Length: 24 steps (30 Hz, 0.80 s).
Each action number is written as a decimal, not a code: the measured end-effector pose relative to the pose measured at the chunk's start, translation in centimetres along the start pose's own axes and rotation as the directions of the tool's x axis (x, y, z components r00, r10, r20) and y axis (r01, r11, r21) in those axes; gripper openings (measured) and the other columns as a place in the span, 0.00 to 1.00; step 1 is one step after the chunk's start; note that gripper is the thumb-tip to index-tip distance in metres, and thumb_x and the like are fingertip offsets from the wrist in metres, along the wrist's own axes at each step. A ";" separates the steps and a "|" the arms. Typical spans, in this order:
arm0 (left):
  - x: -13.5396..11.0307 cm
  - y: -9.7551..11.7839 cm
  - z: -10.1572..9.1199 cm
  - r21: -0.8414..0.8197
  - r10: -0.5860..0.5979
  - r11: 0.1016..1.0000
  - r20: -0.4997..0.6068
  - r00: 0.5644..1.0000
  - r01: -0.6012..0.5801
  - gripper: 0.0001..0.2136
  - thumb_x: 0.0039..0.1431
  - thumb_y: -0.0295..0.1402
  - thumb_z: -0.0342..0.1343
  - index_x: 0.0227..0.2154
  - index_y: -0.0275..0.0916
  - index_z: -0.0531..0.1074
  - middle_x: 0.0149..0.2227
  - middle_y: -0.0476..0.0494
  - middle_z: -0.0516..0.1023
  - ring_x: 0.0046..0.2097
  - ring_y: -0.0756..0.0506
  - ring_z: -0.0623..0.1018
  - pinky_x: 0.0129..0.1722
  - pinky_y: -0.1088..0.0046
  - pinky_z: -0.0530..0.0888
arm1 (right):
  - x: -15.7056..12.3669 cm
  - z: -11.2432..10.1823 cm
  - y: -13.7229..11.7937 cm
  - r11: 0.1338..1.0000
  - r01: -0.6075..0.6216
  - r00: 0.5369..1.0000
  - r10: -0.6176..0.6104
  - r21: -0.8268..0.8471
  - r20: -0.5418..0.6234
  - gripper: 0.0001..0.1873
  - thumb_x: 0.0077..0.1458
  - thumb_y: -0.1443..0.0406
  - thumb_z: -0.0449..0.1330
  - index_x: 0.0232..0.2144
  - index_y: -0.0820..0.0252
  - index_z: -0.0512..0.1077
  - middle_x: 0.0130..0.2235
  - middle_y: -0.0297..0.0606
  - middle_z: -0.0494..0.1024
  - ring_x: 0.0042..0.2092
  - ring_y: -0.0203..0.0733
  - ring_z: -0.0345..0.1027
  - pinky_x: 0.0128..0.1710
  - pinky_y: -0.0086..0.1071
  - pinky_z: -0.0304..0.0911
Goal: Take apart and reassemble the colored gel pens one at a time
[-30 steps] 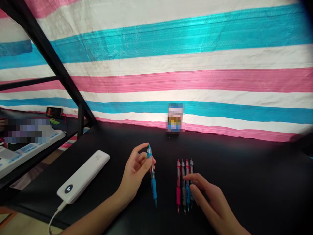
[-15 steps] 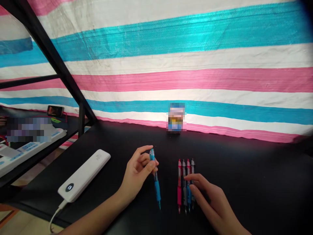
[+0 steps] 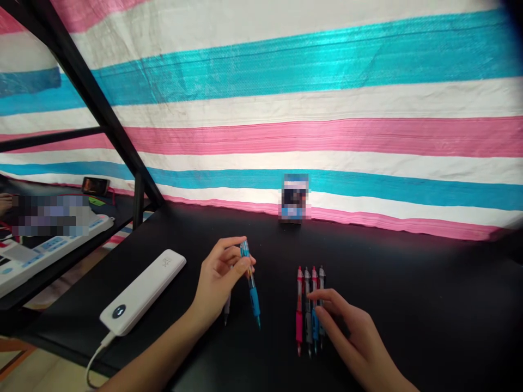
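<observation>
My left hand (image 3: 218, 277) is closed around the upper barrel of a blue pen (image 3: 254, 302), its tip pointing down toward the table. Below that hand, the lower end of another pen (image 3: 226, 314) shows; the rest is hidden behind my fingers. To the right, a row of pens lies side by side: a red pen (image 3: 299, 321), a grey pen (image 3: 308, 326), a blue-gripped pen with a red top (image 3: 315, 321) and a dark pen (image 3: 322, 277). My right hand (image 3: 353, 329) rests at the row's right side, thumb and index finger apart, fingertips over the pens.
A white power bank (image 3: 143, 294) with a cable lies on the black table (image 3: 429, 316) at left. A blurred small box (image 3: 295, 198) stands at the back against the striped sheet (image 3: 327, 133). Beyond the black frame (image 3: 102, 117) are a power strip (image 3: 57, 247) and a phone (image 3: 95, 186).
My left hand has moved slightly left and up with the blue pen, and another pen's lower end now shows beneath it. My right hand has barely moved.
</observation>
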<state>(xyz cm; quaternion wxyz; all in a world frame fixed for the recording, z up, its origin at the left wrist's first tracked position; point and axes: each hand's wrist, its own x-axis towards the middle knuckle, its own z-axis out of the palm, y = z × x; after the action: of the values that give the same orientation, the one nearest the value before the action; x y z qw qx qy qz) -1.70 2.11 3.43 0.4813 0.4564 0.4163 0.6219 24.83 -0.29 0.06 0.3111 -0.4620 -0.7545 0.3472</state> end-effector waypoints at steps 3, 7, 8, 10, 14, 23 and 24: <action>0.8 0.9 -1.0 0.003 0.029 1.000 -0.065 0.997 -0.029 0.16 0.58 0.32 0.65 0.48 0.42 0.71 0.32 0.50 0.81 0.33 0.48 0.79 0.35 0.73 0.76 | -0.1 0.1 0.3 1.000 -0.001 1.000 0.001 0.019 -0.008 0.13 0.70 0.55 0.49 0.45 0.55 0.68 0.25 0.28 0.67 0.25 0.37 0.61 0.24 0.28 0.57; 1.5 1.8 -1.8 0.159 0.010 0.987 -0.029 1.000 -0.005 0.17 0.61 0.35 0.62 0.52 0.43 0.68 0.33 0.50 0.79 0.33 0.48 0.78 0.36 0.71 0.77 | -0.1 0.2 0.3 0.999 0.000 1.000 0.001 0.036 -0.023 0.13 0.70 0.55 0.50 0.46 0.55 0.68 0.25 0.28 0.67 0.25 0.37 0.61 0.24 0.28 0.57; 1.6 1.8 -1.9 0.225 0.010 0.974 -0.013 1.000 -0.007 0.17 0.61 0.36 0.61 0.52 0.43 0.67 0.33 0.50 0.78 0.33 0.48 0.78 0.35 0.70 0.77 | -0.1 0.2 0.2 1.000 0.007 0.999 -0.006 0.030 -0.034 0.13 0.70 0.56 0.50 0.46 0.55 0.68 0.25 0.28 0.67 0.24 0.37 0.61 0.23 0.28 0.57; 1.8 1.8 -2.0 0.337 0.011 0.941 0.016 1.000 -0.016 0.16 0.61 0.37 0.61 0.50 0.42 0.68 0.31 0.50 0.77 0.32 0.47 0.78 0.34 0.70 0.77 | -0.1 0.0 0.0 1.000 0.028 0.998 -0.028 0.010 -0.062 0.13 0.69 0.56 0.51 0.45 0.56 0.69 0.24 0.28 0.67 0.24 0.37 0.61 0.23 0.28 0.57; 2.3 1.2 -2.2 0.473 -0.048 0.881 0.082 0.996 0.003 0.16 0.58 0.37 0.61 0.47 0.41 0.69 0.26 0.54 0.73 0.28 0.47 0.78 0.31 0.70 0.77 | 0.3 -0.4 0.0 0.997 0.067 0.994 -0.071 -0.039 -0.086 0.13 0.69 0.57 0.51 0.46 0.56 0.69 0.24 0.28 0.67 0.23 0.37 0.60 0.22 0.28 0.57; 2.7 -0.2 -3.2 0.835 -0.135 0.549 0.142 0.981 -0.045 0.16 0.51 0.35 0.64 0.44 0.42 0.73 0.23 0.55 0.74 0.27 0.44 0.76 0.29 0.71 0.66 | 3.8 -4.1 0.1 0.961 0.143 0.980 -0.171 -0.237 -0.099 0.13 0.68 0.59 0.50 0.46 0.59 0.69 0.22 0.26 0.63 0.21 0.36 0.58 0.23 0.29 0.54; 2.7 -0.4 -3.3 0.855 -0.145 0.516 0.145 0.979 -0.050 0.16 0.51 0.35 0.64 0.43 0.42 0.73 0.22 0.55 0.74 0.27 0.43 0.76 0.29 0.71 0.65 | 4.5 -4.5 0.3 0.946 0.151 0.978 -0.184 -0.288 -0.094 0.13 0.68 0.59 0.50 0.47 0.59 0.69 0.22 0.26 0.63 0.21 0.36 0.58 0.23 0.29 0.54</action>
<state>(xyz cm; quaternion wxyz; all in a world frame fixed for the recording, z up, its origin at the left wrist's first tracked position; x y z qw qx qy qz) -5.16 4.59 2.77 0.2505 0.6817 0.6302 0.2747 26.85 5.02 3.05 0.3160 -0.4554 -0.8123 0.1812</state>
